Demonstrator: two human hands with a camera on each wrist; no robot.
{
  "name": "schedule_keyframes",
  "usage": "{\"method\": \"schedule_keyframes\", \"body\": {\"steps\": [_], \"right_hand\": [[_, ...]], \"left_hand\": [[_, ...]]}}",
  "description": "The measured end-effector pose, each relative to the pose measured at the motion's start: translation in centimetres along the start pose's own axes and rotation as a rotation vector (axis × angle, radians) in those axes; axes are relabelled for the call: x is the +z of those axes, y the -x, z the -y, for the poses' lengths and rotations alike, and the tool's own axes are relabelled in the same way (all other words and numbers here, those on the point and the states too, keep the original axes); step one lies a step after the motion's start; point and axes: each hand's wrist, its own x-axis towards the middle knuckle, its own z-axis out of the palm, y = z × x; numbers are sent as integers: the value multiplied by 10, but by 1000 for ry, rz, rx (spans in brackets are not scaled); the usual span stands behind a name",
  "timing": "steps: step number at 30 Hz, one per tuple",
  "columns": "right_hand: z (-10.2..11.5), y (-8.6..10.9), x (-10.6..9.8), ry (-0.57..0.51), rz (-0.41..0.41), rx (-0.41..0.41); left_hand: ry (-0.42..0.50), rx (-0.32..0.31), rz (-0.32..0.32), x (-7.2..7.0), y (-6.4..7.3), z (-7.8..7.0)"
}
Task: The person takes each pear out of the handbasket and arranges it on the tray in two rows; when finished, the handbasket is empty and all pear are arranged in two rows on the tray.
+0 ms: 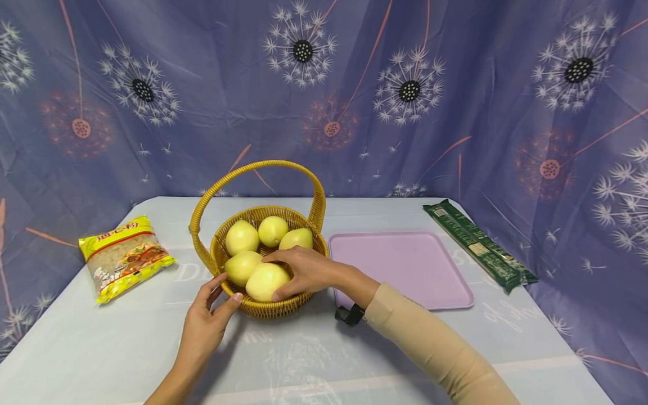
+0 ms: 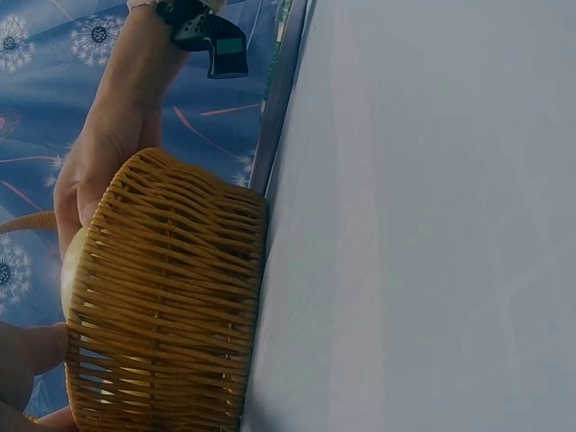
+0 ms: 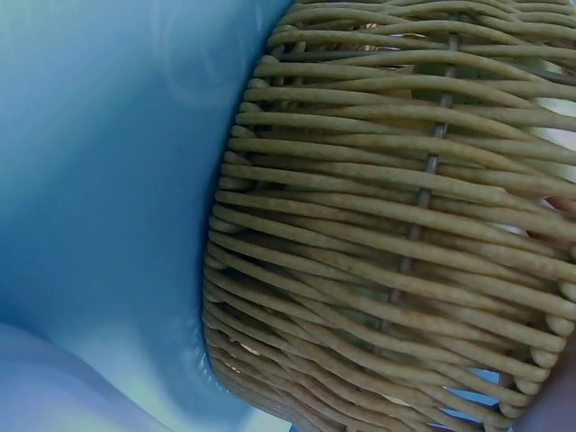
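Floral curtain (image 1: 212,101) is seen beyond right hand (image 1: 306,270), by which yellow fruit (image 1: 265,281) is gripped; basket (image 1: 273,309) is held by left hand (image 1: 205,323).

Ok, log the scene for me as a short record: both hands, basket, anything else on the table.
Left hand: touches near-left rim of wicker basket
Right hand: inside basket, thumb and fingers around front fruit
Basket contents: five pale yellow-green fruits, counting the held one
Right of basket: pink tray
Left of basket: yellow-trimmed bag
Beyond tray, far right: green packet
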Motion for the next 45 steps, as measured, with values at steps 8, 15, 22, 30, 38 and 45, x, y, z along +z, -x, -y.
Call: {"method": "schedule_keyframes", "body": {"steps": [8, 15, 22, 30, 38, 45], "right_hand": [[0, 7, -4, -133, -58, 26], [-2, 14, -8, -222, -129, 2], [-2, 22, -16, -300, -185, -16], [-7, 31, -26, -423, -257, -52], [-15, 41, -34, -494, -328, -72], [-22, 51, -42, -518, -386, -88]], "left_hand": [[2, -1, -6, 0, 0, -1], [4, 2, -2, 0, 0, -2], [-7, 2, -10, 0, 1, -2], [-11, 1, -7, 0, 2, -2], [-11, 8, -9, 0, 1, 0], [-18, -1, -3, -1, 1, 0]]}}
